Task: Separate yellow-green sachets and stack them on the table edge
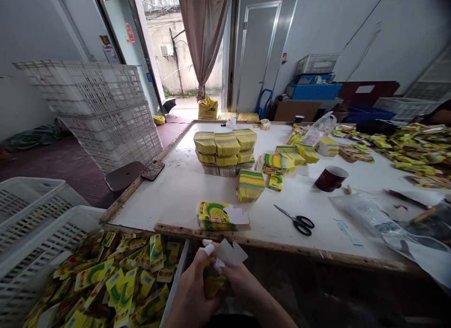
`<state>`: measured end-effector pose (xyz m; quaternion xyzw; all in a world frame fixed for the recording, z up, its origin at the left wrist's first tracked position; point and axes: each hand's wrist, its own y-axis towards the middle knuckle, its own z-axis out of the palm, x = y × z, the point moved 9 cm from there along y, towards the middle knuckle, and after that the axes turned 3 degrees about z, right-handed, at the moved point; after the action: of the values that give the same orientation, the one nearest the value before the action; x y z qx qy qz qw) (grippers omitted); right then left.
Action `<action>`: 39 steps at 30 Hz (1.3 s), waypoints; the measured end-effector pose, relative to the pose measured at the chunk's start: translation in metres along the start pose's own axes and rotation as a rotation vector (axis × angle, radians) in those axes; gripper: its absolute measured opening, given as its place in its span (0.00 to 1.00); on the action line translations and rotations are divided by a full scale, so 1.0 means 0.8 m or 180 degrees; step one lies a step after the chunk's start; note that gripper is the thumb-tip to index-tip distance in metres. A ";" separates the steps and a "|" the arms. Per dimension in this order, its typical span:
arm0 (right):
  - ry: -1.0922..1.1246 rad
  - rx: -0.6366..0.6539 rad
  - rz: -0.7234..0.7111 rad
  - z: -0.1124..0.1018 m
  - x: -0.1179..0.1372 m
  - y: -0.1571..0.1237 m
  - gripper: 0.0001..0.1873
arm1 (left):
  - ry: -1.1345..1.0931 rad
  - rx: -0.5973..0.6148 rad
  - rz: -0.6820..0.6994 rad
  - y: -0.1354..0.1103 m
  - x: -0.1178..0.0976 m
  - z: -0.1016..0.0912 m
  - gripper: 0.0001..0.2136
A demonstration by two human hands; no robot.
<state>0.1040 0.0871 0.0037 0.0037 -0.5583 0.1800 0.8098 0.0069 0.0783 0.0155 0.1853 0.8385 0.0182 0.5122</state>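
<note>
My left grip [193, 285] and right grip [241, 283] hold a small yellow box [213, 282] between them, its long axis seemingly pointing away from me, white flaps [230, 253] up. Just beyond both, flat boxes [215, 216] lie lengthwise across the counter [141, 210], neither side clearly nearer.

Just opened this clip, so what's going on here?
A person holds a small yellow carton with both hands, the left hand and the right hand close together at the near table edge; its white flaps stand open. Just beyond, a short stack of flat cartons lies on the white table, with scissors to its right and taller piles of cartons farther back. To the left, a white crate holds many loose cartons.
</note>
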 end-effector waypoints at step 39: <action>-0.2968 0.0542 -0.0994 0.011 0.053 -0.017 0.17 | 0.1131 0.0132 0.0355 0.013 -0.017 -0.038 0.19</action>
<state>0.1136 0.0845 0.0477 0.2335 -0.8371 0.0807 0.4881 -0.0107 0.0881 0.0438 0.2358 0.9044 0.0618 0.3503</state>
